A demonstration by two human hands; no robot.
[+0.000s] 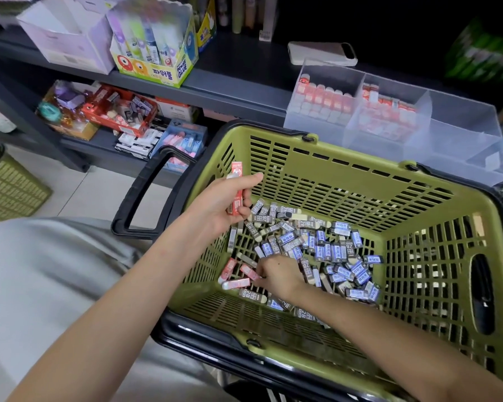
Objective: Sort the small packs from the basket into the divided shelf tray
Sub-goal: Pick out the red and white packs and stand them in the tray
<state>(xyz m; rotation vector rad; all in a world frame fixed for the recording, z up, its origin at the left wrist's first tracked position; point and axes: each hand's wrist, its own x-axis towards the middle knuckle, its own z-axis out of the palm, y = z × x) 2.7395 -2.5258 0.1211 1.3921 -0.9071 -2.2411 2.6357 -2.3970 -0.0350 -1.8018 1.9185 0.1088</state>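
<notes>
Centrally, basket (360, 181): green; grey and blue packs (325, 248) are heaped inside.
Divided tray (462, 132): clear, behind it; shelved red packs (325, 101) are stood in two compartments.
Left hand (215, 206): an upright red stack (236, 195) is gripped above the basket.
Right hand (276, 274): a loose red pack (249, 271) is pinched on the basket floor.

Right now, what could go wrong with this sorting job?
The left hand grips a red stack above the basket; one pack might slip back into the pile. The right hand reaches for loose red packs lying against grey and blue packs, so a wrong one might get grabbed too.
</notes>
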